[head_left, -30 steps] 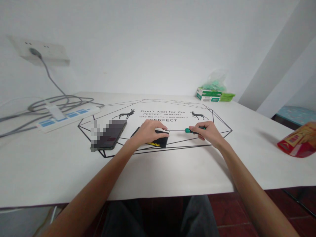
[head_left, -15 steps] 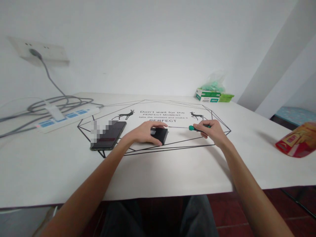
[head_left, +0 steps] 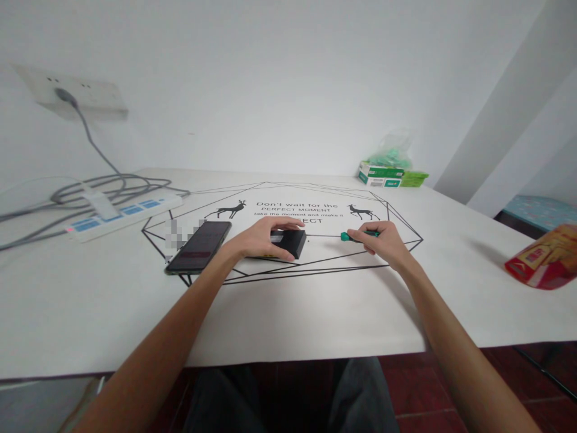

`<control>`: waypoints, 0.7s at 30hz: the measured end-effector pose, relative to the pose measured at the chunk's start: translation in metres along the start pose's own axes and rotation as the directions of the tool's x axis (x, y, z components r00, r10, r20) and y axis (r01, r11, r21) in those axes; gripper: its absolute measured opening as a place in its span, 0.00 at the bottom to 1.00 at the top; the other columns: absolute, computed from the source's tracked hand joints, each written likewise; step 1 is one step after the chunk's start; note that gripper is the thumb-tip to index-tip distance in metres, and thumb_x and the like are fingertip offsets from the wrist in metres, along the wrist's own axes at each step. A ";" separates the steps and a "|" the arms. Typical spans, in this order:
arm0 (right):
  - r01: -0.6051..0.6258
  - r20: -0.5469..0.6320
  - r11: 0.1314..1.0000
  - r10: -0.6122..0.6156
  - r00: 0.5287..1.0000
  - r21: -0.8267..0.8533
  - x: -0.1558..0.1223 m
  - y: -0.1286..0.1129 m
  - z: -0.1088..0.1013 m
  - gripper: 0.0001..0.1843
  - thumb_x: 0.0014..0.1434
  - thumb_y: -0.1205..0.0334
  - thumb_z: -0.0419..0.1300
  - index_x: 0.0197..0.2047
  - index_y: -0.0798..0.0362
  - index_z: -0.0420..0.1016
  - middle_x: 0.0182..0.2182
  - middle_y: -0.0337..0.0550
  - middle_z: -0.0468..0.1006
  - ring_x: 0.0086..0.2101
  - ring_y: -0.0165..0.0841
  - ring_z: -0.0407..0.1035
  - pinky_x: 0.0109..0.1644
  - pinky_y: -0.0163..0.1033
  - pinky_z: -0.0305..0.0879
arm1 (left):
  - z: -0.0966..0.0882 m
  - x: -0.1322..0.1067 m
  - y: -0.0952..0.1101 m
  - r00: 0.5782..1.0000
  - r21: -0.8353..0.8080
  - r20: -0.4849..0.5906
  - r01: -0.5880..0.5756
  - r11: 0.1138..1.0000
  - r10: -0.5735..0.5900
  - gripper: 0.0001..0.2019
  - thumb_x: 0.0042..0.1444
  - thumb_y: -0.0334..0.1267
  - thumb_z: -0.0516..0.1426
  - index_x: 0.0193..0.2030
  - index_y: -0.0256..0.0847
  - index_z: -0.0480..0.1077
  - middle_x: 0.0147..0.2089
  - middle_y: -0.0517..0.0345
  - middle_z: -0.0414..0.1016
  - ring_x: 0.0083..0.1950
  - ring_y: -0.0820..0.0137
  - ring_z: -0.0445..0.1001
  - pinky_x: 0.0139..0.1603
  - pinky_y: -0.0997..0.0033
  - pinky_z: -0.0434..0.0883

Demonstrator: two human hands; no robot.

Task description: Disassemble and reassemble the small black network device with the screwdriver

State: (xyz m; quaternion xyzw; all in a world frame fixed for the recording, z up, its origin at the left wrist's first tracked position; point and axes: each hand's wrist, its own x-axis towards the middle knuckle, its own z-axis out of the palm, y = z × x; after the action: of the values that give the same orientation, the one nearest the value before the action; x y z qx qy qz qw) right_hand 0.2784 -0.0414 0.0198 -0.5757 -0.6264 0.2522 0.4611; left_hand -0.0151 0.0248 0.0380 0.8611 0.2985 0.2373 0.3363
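My left hand (head_left: 256, 239) is closed round a small black box (head_left: 289, 243) that sits on the white table (head_left: 315, 307), in the middle of a printed deer pattern. My right hand (head_left: 381, 240) pinches a screwdriver with a green handle (head_left: 349, 236). Its thin shaft points left and its tip meets the right side of the black box. A dark phone (head_left: 199, 246) lies flat just left of my left wrist.
A white power strip (head_left: 121, 215) with grey cables lies at the far left, plugged into a wall socket (head_left: 74, 96). Green and white boxes (head_left: 381, 174) stand at the back right. A red packet (head_left: 543, 255) lies at the right edge.
The left hand turned the black box, first up on its side, then tilted back down. The screwdriver pulled slightly right and returned to the box's side.
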 end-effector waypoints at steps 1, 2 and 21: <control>0.006 -0.003 1.000 -0.006 1.000 -0.005 0.000 0.000 0.000 0.24 0.49 0.42 0.67 0.19 0.55 0.72 0.10 0.33 0.59 0.15 0.23 0.51 0.22 0.36 0.46 | 0.000 0.000 0.001 1.000 -0.004 0.007 0.008 1.000 -0.008 0.35 0.38 0.42 0.72 0.57 0.44 0.72 0.61 0.48 0.72 0.62 0.56 0.70 0.65 0.53 0.63; 0.011 -0.005 1.000 -0.011 1.000 -0.009 0.000 0.001 0.000 0.24 0.49 0.42 0.67 0.19 0.55 0.72 0.10 0.33 0.59 0.15 0.24 0.51 0.22 0.35 0.46 | 0.000 0.000 0.001 1.000 -0.005 0.013 0.015 1.000 -0.015 0.36 0.37 0.43 0.72 0.57 0.43 0.72 0.61 0.48 0.72 0.62 0.56 0.70 0.66 0.54 0.63; 0.139 -0.057 0.990 -0.137 0.989 0.038 0.005 0.006 0.001 0.22 0.45 0.47 0.71 0.35 0.54 0.74 0.20 0.35 0.68 0.17 0.25 0.59 0.19 0.34 0.53 | 0.002 0.000 0.000 1.000 0.014 0.017 0.025 1.000 -0.025 0.37 0.37 0.44 0.72 0.58 0.43 0.71 0.60 0.50 0.74 0.62 0.57 0.70 0.65 0.55 0.63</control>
State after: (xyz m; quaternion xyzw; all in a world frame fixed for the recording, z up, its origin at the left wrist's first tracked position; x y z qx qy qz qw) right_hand 0.2811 -0.0354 0.0161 -0.5280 -0.6465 0.2169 0.5062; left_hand -0.0137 0.0242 0.0370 0.8615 0.3078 0.2240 0.3359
